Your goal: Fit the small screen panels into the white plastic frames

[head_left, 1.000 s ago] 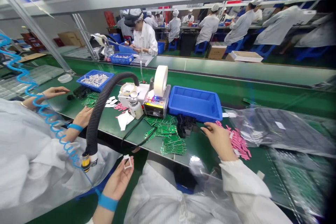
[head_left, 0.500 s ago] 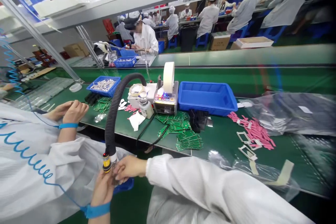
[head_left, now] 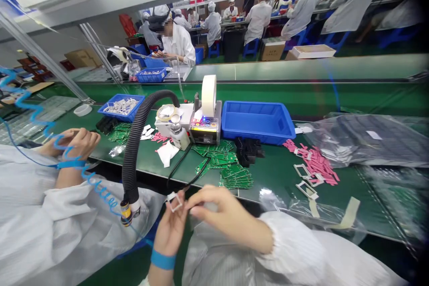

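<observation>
My left hand, with a blue strap on its wrist, holds a small white rectangular frame by its edge, palm up. The fingers of my right hand are drawn together just right of the frame. Whatever lies between those fingertips, if anything, is too small to make out. Left of my hands hangs a ribbed black hose, with a yellow-and-black fitting at its lower end. Stacked green circuit boards lie on the bench beyond my hands.
A tape dispenser, a bottle and a blue tray stand behind the boards. Pink strips and more white frames lie to the right. A co-worker's hands are at left.
Both my hands have moved right, away from the hose's end, and the white frame now shows in my left hand. The view has shifted slightly, and the co-worker's hands stay at the left.
</observation>
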Demonstrator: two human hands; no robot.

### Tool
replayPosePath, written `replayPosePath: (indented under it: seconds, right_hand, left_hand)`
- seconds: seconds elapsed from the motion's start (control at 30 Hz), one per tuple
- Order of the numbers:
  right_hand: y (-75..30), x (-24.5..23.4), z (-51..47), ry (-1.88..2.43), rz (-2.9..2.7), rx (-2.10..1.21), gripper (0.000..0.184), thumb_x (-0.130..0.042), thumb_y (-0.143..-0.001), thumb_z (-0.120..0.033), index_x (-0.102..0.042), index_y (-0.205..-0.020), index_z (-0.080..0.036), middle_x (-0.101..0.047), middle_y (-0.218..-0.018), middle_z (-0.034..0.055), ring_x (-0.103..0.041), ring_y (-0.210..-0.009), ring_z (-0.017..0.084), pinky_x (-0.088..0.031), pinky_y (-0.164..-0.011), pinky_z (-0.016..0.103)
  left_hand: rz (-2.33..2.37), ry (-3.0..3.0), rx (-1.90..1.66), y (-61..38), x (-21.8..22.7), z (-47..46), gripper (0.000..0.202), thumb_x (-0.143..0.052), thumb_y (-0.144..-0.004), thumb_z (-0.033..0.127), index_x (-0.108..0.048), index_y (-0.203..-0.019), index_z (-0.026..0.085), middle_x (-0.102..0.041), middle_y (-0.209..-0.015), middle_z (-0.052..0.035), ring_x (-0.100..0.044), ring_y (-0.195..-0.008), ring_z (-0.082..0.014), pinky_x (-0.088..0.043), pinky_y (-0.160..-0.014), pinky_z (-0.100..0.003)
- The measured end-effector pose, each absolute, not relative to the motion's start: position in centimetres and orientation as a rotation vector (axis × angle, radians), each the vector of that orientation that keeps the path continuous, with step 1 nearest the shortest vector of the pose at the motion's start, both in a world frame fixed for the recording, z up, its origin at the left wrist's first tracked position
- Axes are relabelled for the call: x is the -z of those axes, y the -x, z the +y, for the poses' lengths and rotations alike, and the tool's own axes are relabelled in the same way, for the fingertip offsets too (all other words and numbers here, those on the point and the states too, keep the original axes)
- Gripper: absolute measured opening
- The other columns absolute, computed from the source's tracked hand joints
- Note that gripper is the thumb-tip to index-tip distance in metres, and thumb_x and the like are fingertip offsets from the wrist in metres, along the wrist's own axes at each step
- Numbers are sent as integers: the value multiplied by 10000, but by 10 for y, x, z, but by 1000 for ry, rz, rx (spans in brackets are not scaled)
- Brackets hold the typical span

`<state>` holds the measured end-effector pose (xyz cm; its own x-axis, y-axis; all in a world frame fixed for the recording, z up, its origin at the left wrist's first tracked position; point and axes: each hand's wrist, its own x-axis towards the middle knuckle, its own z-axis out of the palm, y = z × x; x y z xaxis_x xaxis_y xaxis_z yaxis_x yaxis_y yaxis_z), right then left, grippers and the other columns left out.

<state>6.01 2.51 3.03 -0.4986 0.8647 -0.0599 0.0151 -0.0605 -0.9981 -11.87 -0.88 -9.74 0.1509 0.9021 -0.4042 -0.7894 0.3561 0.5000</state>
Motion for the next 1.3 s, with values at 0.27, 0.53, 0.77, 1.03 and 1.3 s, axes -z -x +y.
replayPosePath:
  seconds: [0.27,0.53,0.77,1.03,1.3]
  right_hand:
    - [-151,-35,5,1063,-1785,-853,137,-562,-828,-159,-681,-852,-223,-656,-718,17,-569,-747,165,-477,-665,308]
    - [-177,-39,-5,1100,-1785,-302,97,-582,-810,-138,-574,-844,-229,-585,-755,5,-560,-755,166,-426,-847,418]
    - [-187,-39,-8,1210,-1821,-139,127,-527,-834,-141,-535,-777,-254,-544,-680,-10,-532,-739,183,-302,-936,475]
    - [-189,-35,-5,1238,-1837,-246,130,-494,-864,-163,-519,-769,-247,-539,-695,-10,-535,-742,182,-305,-933,467]
    - [-189,-22,2,1248,-1878,-319,130,-463,-889,-176,-472,-775,-236,-542,-730,-17,-520,-741,166,-273,-924,433]
  left_hand:
    - [348,-403,-871,15,1,-10,337,-797,-568,398,-729,-784,149,-682,-942,-89,-614,-1014,-276,-423,-976,-487]
    - [445,-593,-842,-12,-19,-6,346,-786,-549,462,-761,-759,189,-617,-1147,-111,-576,-1058,-281,-383,-1004,-461]
    - [532,-814,-853,-15,-15,-7,232,-732,-661,394,-769,-811,221,-602,-1190,-113,-591,-1045,-269,-415,-961,-397]
    - [509,-920,-837,-13,-13,0,316,-735,-631,438,-763,-867,230,-602,-1224,-130,-561,-1119,-320,-389,-977,-431]
    - [541,-961,-831,-16,-8,2,327,-736,-630,446,-757,-893,251,-600,-1234,-119,-518,-1174,-311,-372,-997,-419]
